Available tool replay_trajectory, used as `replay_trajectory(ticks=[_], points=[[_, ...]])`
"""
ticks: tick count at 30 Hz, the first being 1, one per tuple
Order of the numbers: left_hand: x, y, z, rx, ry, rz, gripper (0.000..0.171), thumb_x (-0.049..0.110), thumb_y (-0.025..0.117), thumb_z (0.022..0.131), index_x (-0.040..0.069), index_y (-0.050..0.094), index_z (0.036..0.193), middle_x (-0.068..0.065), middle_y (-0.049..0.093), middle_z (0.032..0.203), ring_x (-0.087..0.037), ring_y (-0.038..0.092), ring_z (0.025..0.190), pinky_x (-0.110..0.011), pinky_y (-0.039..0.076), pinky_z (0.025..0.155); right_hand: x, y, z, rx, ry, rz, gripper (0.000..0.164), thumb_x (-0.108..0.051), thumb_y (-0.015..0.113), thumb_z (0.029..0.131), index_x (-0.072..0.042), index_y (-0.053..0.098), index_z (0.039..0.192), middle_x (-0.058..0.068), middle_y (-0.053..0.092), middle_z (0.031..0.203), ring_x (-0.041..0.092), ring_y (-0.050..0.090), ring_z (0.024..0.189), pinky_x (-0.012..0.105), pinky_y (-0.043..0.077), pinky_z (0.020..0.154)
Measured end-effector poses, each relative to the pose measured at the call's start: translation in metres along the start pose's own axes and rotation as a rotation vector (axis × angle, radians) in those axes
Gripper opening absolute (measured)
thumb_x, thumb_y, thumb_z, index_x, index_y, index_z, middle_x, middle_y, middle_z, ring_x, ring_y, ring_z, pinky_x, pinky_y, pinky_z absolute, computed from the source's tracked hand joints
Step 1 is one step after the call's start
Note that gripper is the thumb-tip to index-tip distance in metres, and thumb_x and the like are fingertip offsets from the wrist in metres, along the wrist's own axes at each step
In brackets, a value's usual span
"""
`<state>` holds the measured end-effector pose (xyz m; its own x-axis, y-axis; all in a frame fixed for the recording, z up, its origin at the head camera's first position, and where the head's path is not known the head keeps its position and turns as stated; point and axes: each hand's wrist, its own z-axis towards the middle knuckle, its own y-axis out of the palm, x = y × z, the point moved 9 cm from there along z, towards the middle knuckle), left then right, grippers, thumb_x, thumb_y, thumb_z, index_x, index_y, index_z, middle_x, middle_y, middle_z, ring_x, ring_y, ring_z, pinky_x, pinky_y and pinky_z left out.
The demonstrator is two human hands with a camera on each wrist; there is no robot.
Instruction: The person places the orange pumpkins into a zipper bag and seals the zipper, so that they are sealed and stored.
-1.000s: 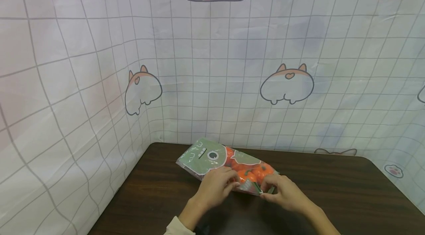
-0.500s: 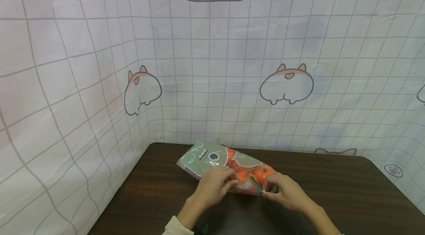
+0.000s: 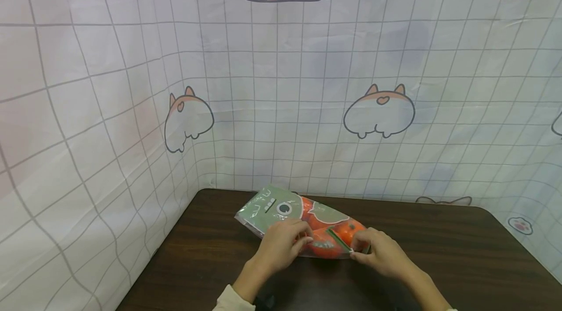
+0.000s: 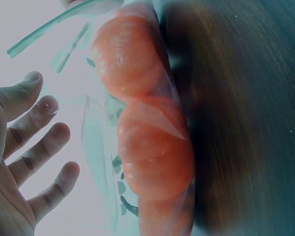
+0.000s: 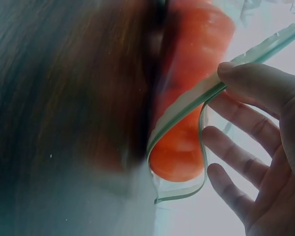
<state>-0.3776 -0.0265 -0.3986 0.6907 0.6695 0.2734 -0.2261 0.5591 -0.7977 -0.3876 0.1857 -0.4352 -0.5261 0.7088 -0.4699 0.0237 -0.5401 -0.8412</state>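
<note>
A clear zip bag [image 3: 269, 207] with a green printed face lies across the table. Inside it are orange, ribbed, pumpkin-like pieces [image 4: 155, 147] with green stems. My right hand [image 3: 384, 252] pinches the green zip strip [image 5: 187, 110] between thumb and forefinger at the bag's near right end. The strip's two sides part there in a loop, so the mouth gapes over one orange piece. My left hand [image 3: 283, 242] is at the near edge of the bag. Its fingers [image 4: 49, 132] are spread and loosely bent, with nothing gripped between them.
The bag rests on a dark wood-grain table [image 3: 443, 247]. A white grid-patterned cloth with cartoon dogs [image 3: 307, 81] hangs behind the table and along its left side. A small dark object [image 3: 265, 302] shows by the left wrist at the lower edge.
The green strip has swung left and up over the bag, showing more of its length. My right hand has shifted slightly right with it. My left hand has drawn slightly left.
</note>
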Motion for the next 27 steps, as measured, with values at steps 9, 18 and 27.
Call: replay_trajectory(ticks=[9,18,27], points=[[0.000,-0.004,-0.001,0.026,0.008,0.000,0.006,0.031,0.073,0.092,0.026,0.070,0.091,0.016,0.066,0.081,-0.001,0.052,0.074,-0.024,0.047,0.071,0.007,-0.001,0.001,0.032,0.017,-0.058,0.016,-0.029,0.080,0.087,-0.032,0.064,0.083,-0.015,0.059,0.084,0.009,0.057,0.081,0.023,0.043,0.065],[0.000,-0.007,0.000,0.033,0.013,-0.003,0.007,0.031,0.073,0.092,0.026,0.068,0.090,0.018,0.058,0.073,0.000,0.050,0.073,-0.025,0.047,0.073,0.011,-0.004,0.000,0.050,0.036,-0.077,0.018,-0.028,0.080,0.086,-0.031,0.062,0.082,-0.016,0.061,0.084,0.011,0.058,0.081,0.023,0.043,0.065],[-0.003,-0.009,0.000,0.048,0.020,-0.009,0.005,0.029,0.073,0.092,0.024,0.071,0.092,0.015,0.070,0.087,-0.002,0.053,0.075,-0.025,0.048,0.072,0.014,-0.006,-0.002,0.092,0.012,-0.117,0.023,-0.027,0.081,0.085,-0.033,0.059,0.080,-0.019,0.060,0.083,0.009,0.056,0.080,0.023,0.041,0.064]])
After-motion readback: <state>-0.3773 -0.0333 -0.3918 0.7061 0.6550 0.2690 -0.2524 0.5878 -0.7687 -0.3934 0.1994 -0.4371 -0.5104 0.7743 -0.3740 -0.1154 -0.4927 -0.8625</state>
